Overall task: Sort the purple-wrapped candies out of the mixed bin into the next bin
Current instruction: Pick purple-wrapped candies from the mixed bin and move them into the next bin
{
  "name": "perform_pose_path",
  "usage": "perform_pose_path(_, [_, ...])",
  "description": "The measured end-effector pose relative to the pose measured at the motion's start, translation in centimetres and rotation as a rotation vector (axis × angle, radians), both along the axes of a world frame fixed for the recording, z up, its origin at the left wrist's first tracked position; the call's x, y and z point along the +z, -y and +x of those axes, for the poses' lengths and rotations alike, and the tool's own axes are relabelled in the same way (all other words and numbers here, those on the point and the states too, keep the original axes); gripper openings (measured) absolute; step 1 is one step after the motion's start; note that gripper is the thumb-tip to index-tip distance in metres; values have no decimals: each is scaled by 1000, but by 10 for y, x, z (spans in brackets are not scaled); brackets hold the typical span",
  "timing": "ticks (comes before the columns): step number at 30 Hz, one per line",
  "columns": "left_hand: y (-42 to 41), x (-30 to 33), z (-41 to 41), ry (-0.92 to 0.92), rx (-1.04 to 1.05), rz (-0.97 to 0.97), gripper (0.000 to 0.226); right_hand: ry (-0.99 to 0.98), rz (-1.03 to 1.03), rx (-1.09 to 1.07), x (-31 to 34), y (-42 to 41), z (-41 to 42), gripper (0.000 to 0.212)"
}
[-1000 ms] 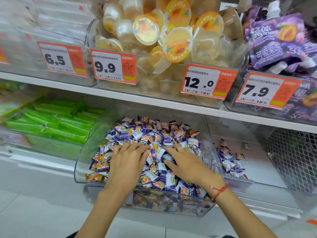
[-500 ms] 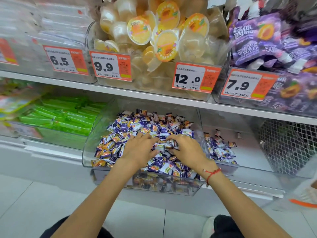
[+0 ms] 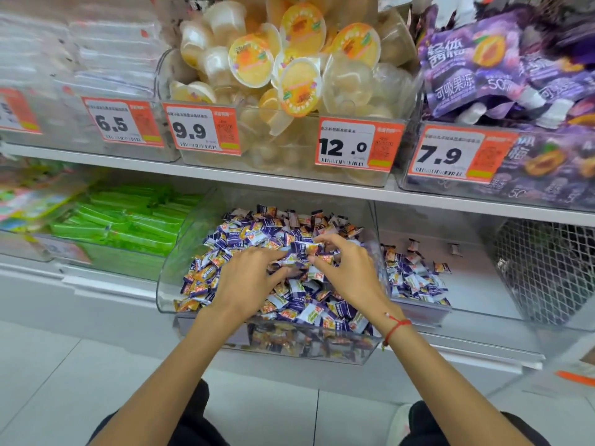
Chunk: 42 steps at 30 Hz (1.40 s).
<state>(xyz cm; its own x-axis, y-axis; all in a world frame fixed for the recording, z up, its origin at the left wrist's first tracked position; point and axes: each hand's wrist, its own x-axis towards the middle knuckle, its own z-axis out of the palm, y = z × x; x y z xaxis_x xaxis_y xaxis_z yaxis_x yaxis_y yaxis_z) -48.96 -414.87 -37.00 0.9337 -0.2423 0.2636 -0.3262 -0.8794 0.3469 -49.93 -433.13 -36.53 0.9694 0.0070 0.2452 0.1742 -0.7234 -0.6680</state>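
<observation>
Both my hands are in the mixed bin: right hand pinching a purple candy, left hand spread flat on the pile.

You have open room above the mixed bin; the upper shelf caps it. A clear divider wall separates the next bin.

White shelf board across the middle of the frame, clear tub of orange-lidded jelly cups at top centre, purple drink pouches upper right, orange price tags along the tub fronts, green packets at left, wire mesh basket at right, pale floor tiles lower left
</observation>
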Motion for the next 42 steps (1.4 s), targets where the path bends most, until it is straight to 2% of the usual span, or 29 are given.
perform_pose_path(5, [-1, 0, -1, -10, 36, 5, 45, -63, 71, 17, 3, 1, -3, 44])
perform_pose_path(11, [1, 6, -4, -42, 81, 22, 40, -96, 121, 7, 7, 8, 4, 32])
perform_pose_path(14, [-2, 5, -5, -18, 85, 30, 36, -26, 111, -1, 9, 5, 7, 29])
perform_pose_path(18, [-1, -8, -1, -34, -27, 99, 48, 63, 132, 2, 13, -4, 4, 28])
perform_pose_path(24, [5, -17, 3, -62, -95, 147, 41, 166, 309, -14, 22, 11, -18, 26])
perform_pose_path(27, [7, -16, 6, -88, -87, 163, 43, 309, 397, -89, 31, 31, -27, 28])
perform_pose_path(29, [10, -15, 6, -130, -93, 196, 47, 437, 344, -161, 30, 49, -29, 30])
perform_pose_path(32, [14, -17, 6, -185, -116, 288, 54, 530, 109, -314, 17, 77, -22, 28])
perform_pose_path(33, [15, -17, 6, -193, -119, 306, 54, 497, 26, -351, 11, 85, -18, 29])
perform_pose_path(35, [16, -16, 8, -202, -122, 312, 54, 303, -115, -360, -3, 100, -4, 31])
perform_pose_path(38, [15, -15, 10, -203, -128, 313, 53, -112, -268, -174, -15, 114, 9, 41])
perform_pose_path(39, [15, -15, 11, -202, -126, 311, 53, -189, -294, -134, -16, 117, 9, 43])
perform_pose_path(40, [15, -14, 11, -199, -124, 307, 53, -202, -291, -135, -16, 119, 7, 45])
perform_pose_path(42, [15, -14, 9, -175, -119, 293, 51, -87, -222, -210, -11, 118, -1, 41])
